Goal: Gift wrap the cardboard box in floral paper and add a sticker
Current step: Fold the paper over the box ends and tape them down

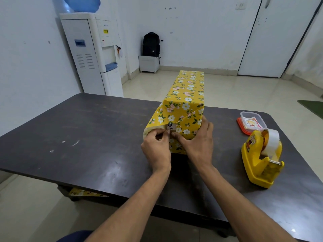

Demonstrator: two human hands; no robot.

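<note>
A long cardboard box wrapped in yellow floral paper lies lengthwise on the dark table, its near end facing me. Folded paper flaps cover most of that end; a small patch of bare cardboard with black print shows in the middle. My left hand pinches the paper at the lower left of the end face with thumb and curled fingers. My right hand cups the box's right corner, its fingertip pressing the flap next to the left thumb.
A yellow tape dispenser with a clear tape roll stands at the right. Behind it sits a clear container of stickers on a red lid. A scrap of floral paper lies under the table. Water cooler at back left.
</note>
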